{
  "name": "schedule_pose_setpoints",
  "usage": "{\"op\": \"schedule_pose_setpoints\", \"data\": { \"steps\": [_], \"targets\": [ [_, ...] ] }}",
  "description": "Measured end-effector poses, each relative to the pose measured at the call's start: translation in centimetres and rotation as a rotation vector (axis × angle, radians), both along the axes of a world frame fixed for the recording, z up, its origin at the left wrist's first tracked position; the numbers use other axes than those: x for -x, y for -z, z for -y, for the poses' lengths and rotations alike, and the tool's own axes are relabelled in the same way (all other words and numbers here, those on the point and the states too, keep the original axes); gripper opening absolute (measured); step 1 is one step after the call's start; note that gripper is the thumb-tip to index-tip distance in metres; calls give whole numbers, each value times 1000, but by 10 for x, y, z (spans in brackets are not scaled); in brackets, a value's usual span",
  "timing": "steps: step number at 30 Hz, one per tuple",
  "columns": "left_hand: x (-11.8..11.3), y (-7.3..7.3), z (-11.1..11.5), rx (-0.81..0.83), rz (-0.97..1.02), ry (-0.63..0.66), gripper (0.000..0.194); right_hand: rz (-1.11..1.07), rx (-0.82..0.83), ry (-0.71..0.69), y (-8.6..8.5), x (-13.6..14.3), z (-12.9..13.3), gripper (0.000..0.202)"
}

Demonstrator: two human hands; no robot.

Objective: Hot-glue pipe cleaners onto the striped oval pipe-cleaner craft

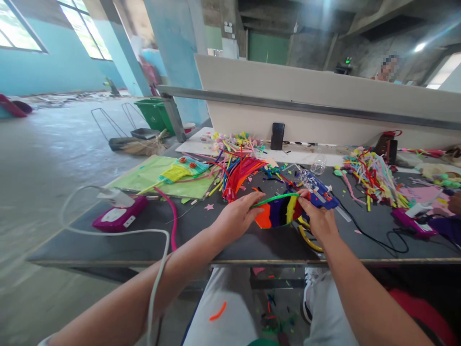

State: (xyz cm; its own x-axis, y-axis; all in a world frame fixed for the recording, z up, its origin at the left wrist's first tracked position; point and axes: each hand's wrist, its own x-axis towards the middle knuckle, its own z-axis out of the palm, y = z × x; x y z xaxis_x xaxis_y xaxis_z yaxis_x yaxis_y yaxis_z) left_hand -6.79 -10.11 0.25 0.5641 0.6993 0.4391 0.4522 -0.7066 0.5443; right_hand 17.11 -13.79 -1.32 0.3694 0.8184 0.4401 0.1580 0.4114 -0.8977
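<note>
Between my two hands is a flat striped craft piece (pixel 278 214), with orange, dark blue, black, yellow and dark red bands. A bright green pipe cleaner (pixel 277 198) runs along its top edge. My left hand (pixel 240 210) pinches the piece and the green stem at the left end. At the other end, the fingers of my right hand (pixel 317 216) close on the dark red side and the stem's tip. Just behind my right hand lies a blue glue gun (pixel 321 191). A yellow loop (pixel 309 240) lies under that hand, partly covered.
Beyond the left hand lies a bundle of coloured pipe cleaners (pixel 242 174). A green sheet (pixel 122 181) and purple power strip (pixel 120 216) are on the left; a white cable (pixel 118 233) crosses my left forearm. A phone (pixel 277 136) leans at the back. Another person's hand shows at right.
</note>
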Motion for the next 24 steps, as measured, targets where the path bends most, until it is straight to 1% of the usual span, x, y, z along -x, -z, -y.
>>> {"op": "schedule_pose_setpoints", "data": {
  "steps": [2,4,6,8,12,14,19,24],
  "targets": [
    [-3,8,-2,-47,64,-5,34,1,-10,-1,-1,1,2,9],
    [-2,15,-5,-69,88,7,34,10,-6,-4,-1,2,3,9],
    [0,19,-7,-82,83,30,37,21,1,-2,0,1,3,8],
    [4,20,-8,-102,60,57,43,34,4,7,2,0,1,8],
    [11,14,-7,-153,-32,97,58,76,13,17,1,0,2,9],
    [13,10,-6,-170,-76,106,61,104,27,15,-2,0,5,9],
    [13,1,3,-235,-151,81,54,159,69,24,-10,1,11,10],
    [11,-6,13,-282,-196,39,46,168,88,68,-5,-1,10,13]
  ]
}}
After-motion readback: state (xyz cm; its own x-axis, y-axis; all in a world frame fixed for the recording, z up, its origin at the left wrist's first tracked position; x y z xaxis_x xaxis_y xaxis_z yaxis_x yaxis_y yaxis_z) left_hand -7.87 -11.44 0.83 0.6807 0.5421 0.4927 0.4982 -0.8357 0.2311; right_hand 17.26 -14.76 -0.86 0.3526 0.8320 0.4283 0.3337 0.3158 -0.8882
